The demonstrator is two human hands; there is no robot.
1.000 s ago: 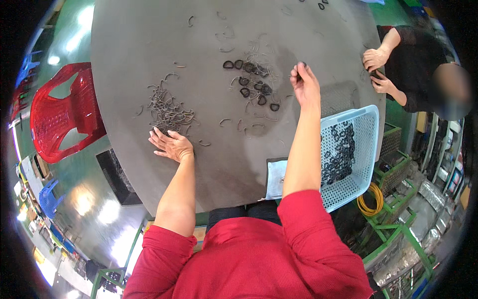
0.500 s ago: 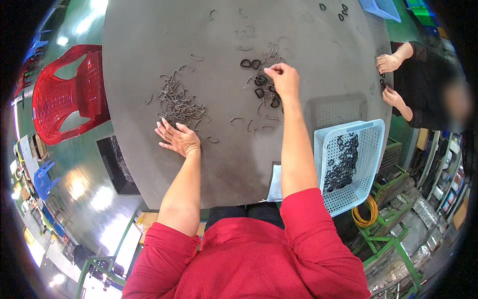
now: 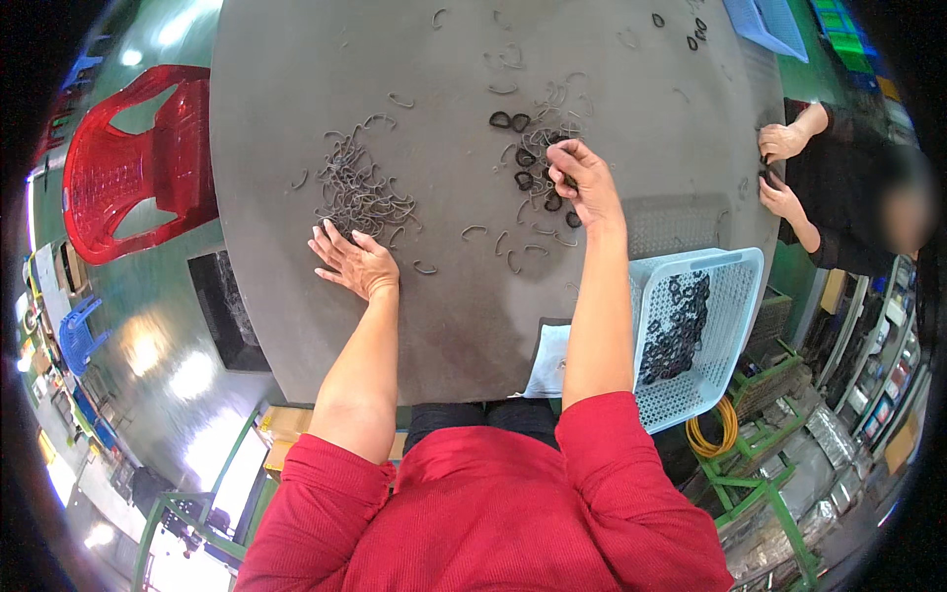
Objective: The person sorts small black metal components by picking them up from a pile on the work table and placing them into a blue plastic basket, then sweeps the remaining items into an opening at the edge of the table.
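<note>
Across the middle of the view, a broad, smooth grey table is spreading out, and a person in a ribbed red top is facing it from the near edge, both bare forearms reaching over it. At the far right, a co-worker in a black top is holding both hands at the table's edge, around small dark pieces. To the left, a glossy red plastic armchair is standing beside the table. Right of the right forearm, a pale blue perforated plastic basket is holding many black pieces; a second blue basket is resting at the table's far right, only partly showing.

Left of centre, a loose heap of thin, curved, dull grey wire-like pieces is lying on the table. The person's left hand is resting palm down at the heap's near edge, its fingers spreading apart and visibly gripping nothing. The right hand is hovering at a scatter of similar curved pieces mixed with black D-shaped rings. Its fingers are bending in toward the thumb, something dark showing beneath them; whether they are gripping it cannot be told. Two rings are lying side by side at the scatter's far left.
</note>
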